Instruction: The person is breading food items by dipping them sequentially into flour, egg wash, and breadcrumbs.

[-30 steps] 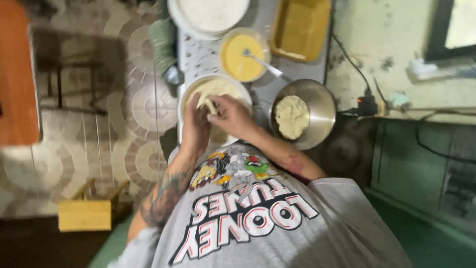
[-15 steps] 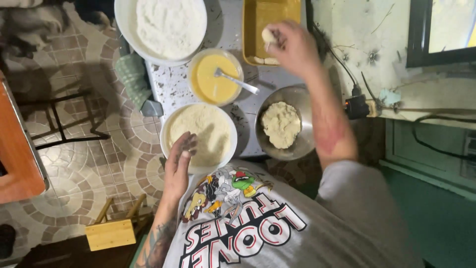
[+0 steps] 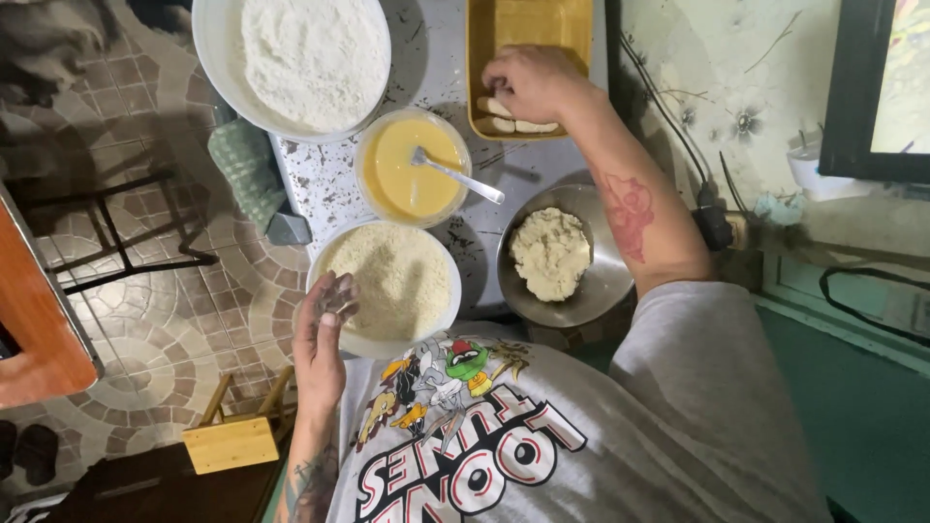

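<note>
Right fingers (image 3: 504, 89): curled down over a pale breaded piece (image 3: 499, 108) at the near end of the yellow tray (image 3: 581, 19); whether they grip it or have let go cannot be told, since the hand covers it.
Right hand (image 3: 531, 82): palm down, low inside the tray, wrist over the near rim.
Pieces in tray: a second pale piece (image 3: 536, 126) lies just beside the first, touching or nearly so, both against the near wall.
Placing it well: judged from the row, each piece is best laid flat beside its neighbour, not on top, and the fingers lifted straight off so the coating is not rubbed away.
Left fingers (image 3: 339, 295): loosely bent, empty, dusted with crumbs, over the left rim of the crumb bowl (image 3: 387, 346).
Left hand (image 3: 320, 339): apart from the tray, best kept over the bowl so loose crumbs fall back in.
Crumb bowl: white, filled with fine pale crumbs, nearest the body.
Egg bowl (image 3: 373, 208): yellow liquid, a metal spoon (image 3: 455, 174) leaning in it, between the crumb bowl and the flour bowl (image 3: 218, 68).
Steel bowl (image 3: 601, 291): holds a lump of pale mixture (image 3: 550, 254), right of the crumb bowl, under the right forearm.
Worktop (image 3: 436, 58): grey, speckled with spilt bits.
Green cloth (image 3: 242, 165): hangs at the worktop's left edge.
</note>
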